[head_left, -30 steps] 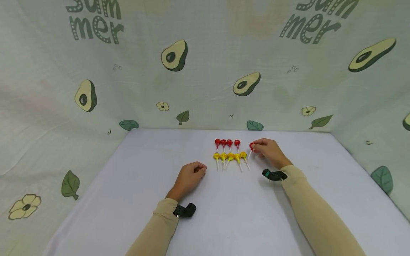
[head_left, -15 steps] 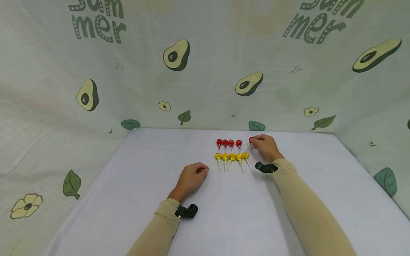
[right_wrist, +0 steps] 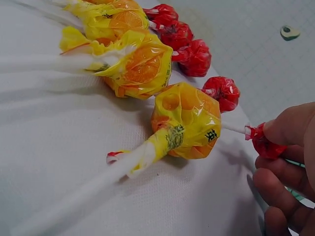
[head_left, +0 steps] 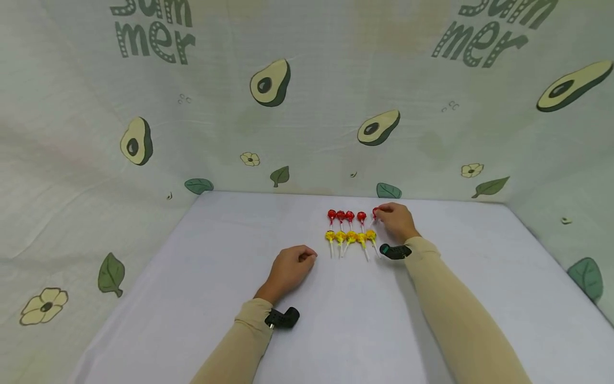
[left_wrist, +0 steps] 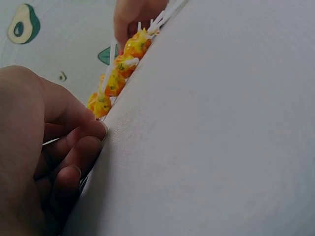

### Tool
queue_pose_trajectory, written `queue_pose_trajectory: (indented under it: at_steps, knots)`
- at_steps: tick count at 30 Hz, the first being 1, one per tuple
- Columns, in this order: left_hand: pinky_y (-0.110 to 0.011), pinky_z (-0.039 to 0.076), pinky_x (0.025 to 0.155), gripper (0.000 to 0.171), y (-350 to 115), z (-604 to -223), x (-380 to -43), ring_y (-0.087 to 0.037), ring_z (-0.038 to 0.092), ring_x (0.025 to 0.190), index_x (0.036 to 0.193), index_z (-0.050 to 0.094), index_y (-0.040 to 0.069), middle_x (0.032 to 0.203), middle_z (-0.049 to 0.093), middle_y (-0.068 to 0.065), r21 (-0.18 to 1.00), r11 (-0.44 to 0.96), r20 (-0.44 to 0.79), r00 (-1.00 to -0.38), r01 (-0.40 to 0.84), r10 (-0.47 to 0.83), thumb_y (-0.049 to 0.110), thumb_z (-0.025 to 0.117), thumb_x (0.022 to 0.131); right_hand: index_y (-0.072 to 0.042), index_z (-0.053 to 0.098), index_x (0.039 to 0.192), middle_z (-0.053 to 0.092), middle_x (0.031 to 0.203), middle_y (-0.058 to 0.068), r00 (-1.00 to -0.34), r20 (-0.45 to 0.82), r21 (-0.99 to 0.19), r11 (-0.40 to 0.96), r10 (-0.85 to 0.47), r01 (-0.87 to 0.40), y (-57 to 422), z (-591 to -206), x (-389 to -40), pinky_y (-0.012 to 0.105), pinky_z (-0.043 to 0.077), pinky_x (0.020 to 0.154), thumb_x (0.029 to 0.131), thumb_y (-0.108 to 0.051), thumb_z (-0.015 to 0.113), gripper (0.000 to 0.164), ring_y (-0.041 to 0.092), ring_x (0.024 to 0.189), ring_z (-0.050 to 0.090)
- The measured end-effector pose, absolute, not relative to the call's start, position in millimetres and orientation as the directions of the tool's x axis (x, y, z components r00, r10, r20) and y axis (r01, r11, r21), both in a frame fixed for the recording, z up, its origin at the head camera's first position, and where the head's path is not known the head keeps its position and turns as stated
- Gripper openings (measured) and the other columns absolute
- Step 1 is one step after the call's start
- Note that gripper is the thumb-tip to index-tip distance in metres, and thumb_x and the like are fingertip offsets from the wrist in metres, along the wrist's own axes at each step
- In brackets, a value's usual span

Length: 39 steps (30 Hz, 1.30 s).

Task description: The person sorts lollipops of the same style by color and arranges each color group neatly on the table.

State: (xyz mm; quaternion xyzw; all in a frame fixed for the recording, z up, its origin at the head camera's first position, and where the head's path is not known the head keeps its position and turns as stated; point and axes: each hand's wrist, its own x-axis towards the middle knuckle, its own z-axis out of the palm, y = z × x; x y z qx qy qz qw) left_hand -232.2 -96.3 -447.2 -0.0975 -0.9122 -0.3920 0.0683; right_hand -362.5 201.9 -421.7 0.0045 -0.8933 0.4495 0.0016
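My right hand (head_left: 397,220) pinches a red lollipop (right_wrist: 266,143) by its wrapped head between thumb and fingers; its white stick points back toward the yellow row. To its left, several red lollipops (head_left: 350,216) lie in a row, the nearest red one (right_wrist: 224,93) a short gap away. In front of them runs a row of several yellow lollipops (head_left: 352,237), sticks toward me. The right-end yellow lollipop (right_wrist: 187,120) partly covers the held one's stick in the right wrist view. My left hand (head_left: 290,268) rests on the table, fingers loosely curled around nothing, left of the yellow row.
A white cloth covers the table (head_left: 220,240). Behind it and at both sides hangs a pale curtain (head_left: 316,96) printed with avocados and leaves. Dark cameras sit on both wrists, the right wrist camera (head_left: 394,252) close to the yellow sticks.
My right hand has carried the red lollipop farther back and then leftward, closer to the end of the red row. The left hand stays in place; the head view has shifted slightly.
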Motion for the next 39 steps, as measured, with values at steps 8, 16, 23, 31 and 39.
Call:
queue_pose_trajectory:
  at_steps: [8, 16, 23, 31, 39]
  knots:
    - [-0.026, 0.043, 0.06, 0.013, -94.8, -445.9, -232.0, -0.006, 0.053, 0.066, 0.091, 0.07, 0.022, 0.073, 0.059, 0.015, 0.688, 0.685, 0.21, -0.969, 0.239, 0.127, 0.026, 0.058, 0.089, -0.007, 0.059, 0.116, 0.059, 0.113, 0.012, -0.999, 0.025, -0.763, 0.645, -0.024, -0.035, 194.1, -419.3, -357.8, 0.045, 0.04, 0.091, 0.092, -0.03, 0.056, 0.034, 0.029, 0.102, 0.05]
    - [-0.026, 0.043, 0.06, 0.012, -94.8, -445.7, -231.5, -0.006, 0.053, 0.066, 0.09, 0.07, 0.023, 0.073, 0.058, 0.016, 0.676, 0.693, 0.222, -0.966, 0.25, 0.132, 0.026, 0.059, 0.088, -0.008, 0.061, 0.117, 0.059, 0.115, 0.011, -0.999, 0.039, -0.739, 0.672, -0.031, -0.05, 191.5, -423.2, -357.5, 0.046, 0.038, 0.093, 0.092, -0.031, 0.056, 0.034, 0.029, 0.105, 0.049]
    - [-0.026, 0.043, 0.06, 0.013, -94.6, -445.3, -231.2, -0.006, 0.053, 0.066, 0.09, 0.07, 0.022, 0.073, 0.058, 0.015, 0.674, 0.695, 0.223, -0.966, 0.251, 0.132, 0.026, 0.058, 0.088, -0.011, 0.062, 0.118, 0.059, 0.117, 0.01, -0.998, 0.039, -0.725, 0.687, -0.04, -0.056, 191.2, -428.2, -360.2, 0.047, 0.037, 0.094, 0.091, -0.032, 0.056, 0.034, 0.03, 0.108, 0.049]
    - [-0.025, 0.043, 0.06, 0.013, -95.5, -443.1, -229.0, -0.006, 0.053, 0.066, 0.09, 0.07, 0.021, 0.073, 0.058, 0.015, 0.668, 0.697, 0.234, -0.963, 0.262, 0.137, 0.025, 0.058, 0.088, -0.013, 0.061, 0.119, 0.058, 0.12, 0.009, -0.998, 0.019, -0.722, 0.69, -0.052, -0.049, 188.2, -429.5, -358.3, 0.048, 0.034, 0.097, 0.092, -0.034, 0.055, 0.035, 0.03, 0.111, 0.047]
    - [-0.025, 0.043, 0.061, 0.012, -94.5, -443.7, -229.0, -0.006, 0.053, 0.066, 0.09, 0.07, 0.022, 0.073, 0.058, 0.016, 0.667, 0.699, 0.23, -0.964, 0.257, 0.136, 0.026, 0.059, 0.088, -0.012, 0.06, 0.122, 0.056, 0.123, 0.01, -0.998, 0.047, -0.727, 0.683, -0.047, -0.066, 191.8, -432.4, -352.1, 0.049, 0.033, 0.099, 0.094, -0.036, 0.051, 0.038, 0.031, 0.117, 0.045]
